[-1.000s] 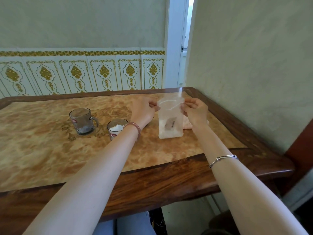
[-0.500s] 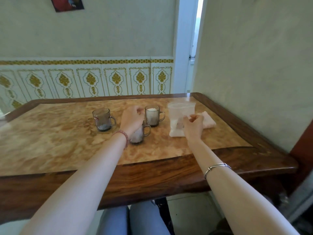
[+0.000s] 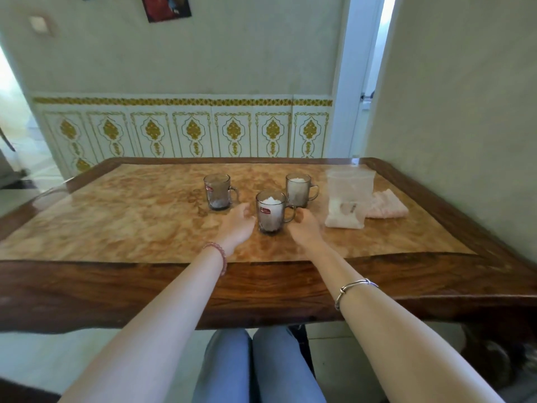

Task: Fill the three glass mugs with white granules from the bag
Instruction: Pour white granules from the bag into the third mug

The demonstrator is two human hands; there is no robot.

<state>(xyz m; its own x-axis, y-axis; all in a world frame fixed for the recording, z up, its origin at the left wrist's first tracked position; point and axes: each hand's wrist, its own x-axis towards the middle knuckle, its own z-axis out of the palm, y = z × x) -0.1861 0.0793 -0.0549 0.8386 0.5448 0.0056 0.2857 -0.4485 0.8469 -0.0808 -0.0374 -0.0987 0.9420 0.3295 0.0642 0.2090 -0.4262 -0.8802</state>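
Note:
Three glass mugs stand on the table (image 3: pixel 116 216). The near mug (image 3: pixel 270 212) is heaped with white granules, and the far right mug (image 3: pixel 298 189) is also full. The left mug (image 3: pixel 217 191) holds only a thin layer at its bottom. A clear plastic bag (image 3: pixel 347 199) with granules in its lower part stands upright at the right. My left hand (image 3: pixel 236 225) lies just left of the near mug with relaxed fingers. My right hand (image 3: pixel 305 228) lies just right of it, near the handle. Neither hand holds anything.
A folded pink cloth (image 3: pixel 386 205) lies beside the bag, close to the wall on the right. The table has a raised dark wooden border (image 3: pixel 261 289) along its near edge. My knees show below the table.
My hands let go of the bag, which now stands alone. Both hands came down to either side of the near mug. The view pulled back and up.

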